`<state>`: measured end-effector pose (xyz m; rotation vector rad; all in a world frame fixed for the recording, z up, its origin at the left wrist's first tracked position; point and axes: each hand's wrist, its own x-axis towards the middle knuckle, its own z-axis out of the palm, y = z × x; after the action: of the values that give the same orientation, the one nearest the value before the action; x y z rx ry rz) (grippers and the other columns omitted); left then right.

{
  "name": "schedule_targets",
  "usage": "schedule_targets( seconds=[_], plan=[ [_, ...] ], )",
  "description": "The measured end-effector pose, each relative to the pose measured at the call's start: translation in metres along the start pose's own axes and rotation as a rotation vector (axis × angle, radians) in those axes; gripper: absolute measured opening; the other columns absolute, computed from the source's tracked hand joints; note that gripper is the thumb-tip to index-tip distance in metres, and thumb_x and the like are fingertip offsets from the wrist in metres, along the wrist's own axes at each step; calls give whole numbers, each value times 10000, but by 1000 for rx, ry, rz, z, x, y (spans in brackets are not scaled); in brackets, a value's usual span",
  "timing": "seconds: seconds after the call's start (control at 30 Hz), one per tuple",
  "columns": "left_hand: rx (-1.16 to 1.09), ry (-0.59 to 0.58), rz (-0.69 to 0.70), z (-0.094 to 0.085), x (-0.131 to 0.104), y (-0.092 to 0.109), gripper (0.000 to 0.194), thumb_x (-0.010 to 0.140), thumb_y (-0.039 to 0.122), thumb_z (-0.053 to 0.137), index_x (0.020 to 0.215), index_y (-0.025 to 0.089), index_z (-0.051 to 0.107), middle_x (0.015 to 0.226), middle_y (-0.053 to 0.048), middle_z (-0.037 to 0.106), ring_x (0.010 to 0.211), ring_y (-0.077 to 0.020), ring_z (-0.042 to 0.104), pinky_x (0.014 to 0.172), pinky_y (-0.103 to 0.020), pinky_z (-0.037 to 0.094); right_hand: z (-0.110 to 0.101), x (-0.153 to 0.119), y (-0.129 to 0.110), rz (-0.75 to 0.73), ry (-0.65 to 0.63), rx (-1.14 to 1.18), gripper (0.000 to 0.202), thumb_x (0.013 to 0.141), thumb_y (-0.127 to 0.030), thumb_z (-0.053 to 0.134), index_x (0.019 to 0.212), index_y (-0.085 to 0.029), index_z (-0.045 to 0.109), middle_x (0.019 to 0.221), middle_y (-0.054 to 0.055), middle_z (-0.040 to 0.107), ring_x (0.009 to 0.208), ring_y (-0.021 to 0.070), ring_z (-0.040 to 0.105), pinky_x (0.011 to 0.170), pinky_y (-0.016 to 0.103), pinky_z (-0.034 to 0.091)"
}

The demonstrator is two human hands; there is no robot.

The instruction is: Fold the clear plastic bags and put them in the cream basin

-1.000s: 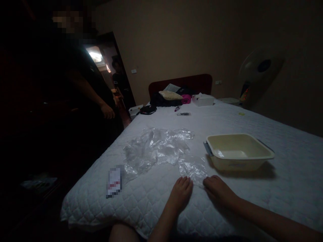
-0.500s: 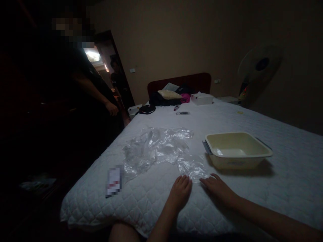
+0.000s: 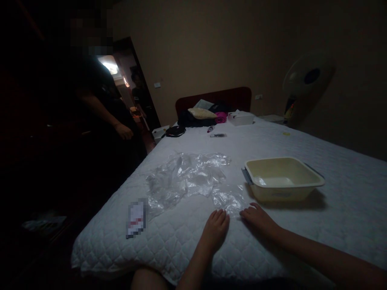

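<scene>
Clear plastic bags (image 3: 198, 173) lie crumpled and spread across the white quilted bed (image 3: 169, 233). My left hand (image 3: 217, 227) rests palm down at the near edge of the plastic, fingers stretched forward. To its right, my right hand (image 3: 258, 219) lies low with its fingers out by the plastic's near right corner. Both are open and neither visibly holds anything; whether the fingertips press on the plastic I cannot tell. Beyond my right hand stands a cream plastic basin (image 3: 284, 189) with grey side handles, its visible inside bare.
A blurred-out card or phone (image 3: 136, 219) lies front left. A person in dark clothes (image 3: 102, 100) stands left of the bed. Toward the headboard (image 3: 217, 94) are a black pouch (image 3: 175, 131), a pillow (image 3: 201, 113) and a white box (image 3: 240, 118). A fan (image 3: 311, 74) stands at right.
My right hand's fingers have shifted slightly, drawing a little closer together. The standing person's arm has moved a little left. The plastic and basin stay in place.
</scene>
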<state>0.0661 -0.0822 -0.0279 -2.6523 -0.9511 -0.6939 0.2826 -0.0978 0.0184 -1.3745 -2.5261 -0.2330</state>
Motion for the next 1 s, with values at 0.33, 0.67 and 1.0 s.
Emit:
schedule_targets(
  seconds=[0.33, 0.67, 1.0],
  plan=[
    [-4, -5, 6, -1, 1, 1, 301, 862, 153, 386, 1146, 158, 485, 1144, -88, 562, 1126, -196, 460, 948, -380, 373, -10, 11, -3, 241, -21, 232, 354, 896, -302, 326, 684, -172, 578, 695, 35, 645, 678, 167, 577, 704, 305, 362],
    [-40, -18, -6, -3, 0, 0, 308, 863, 146, 381, 1152, 162, 485, 1165, -80, 549, 1129, -213, 456, 958, -385, 362, -12, 5, 14, 158, 150, 242, 224, 865, -256, 388, 967, -148, 556, 919, 100, 608, 855, 190, 560, 760, 324, 430],
    [-13, -3, -7, -3, 1, 1, 281, 867, 164, 396, 1126, 159, 502, 1225, -101, 509, 1184, -210, 412, 950, -388, 384, 8, -17, -4, -260, 185, -68, 306, 829, -143, 433, 1113, -208, 527, 1064, 92, 595, 994, 214, 523, 915, 446, 328]
  ],
)
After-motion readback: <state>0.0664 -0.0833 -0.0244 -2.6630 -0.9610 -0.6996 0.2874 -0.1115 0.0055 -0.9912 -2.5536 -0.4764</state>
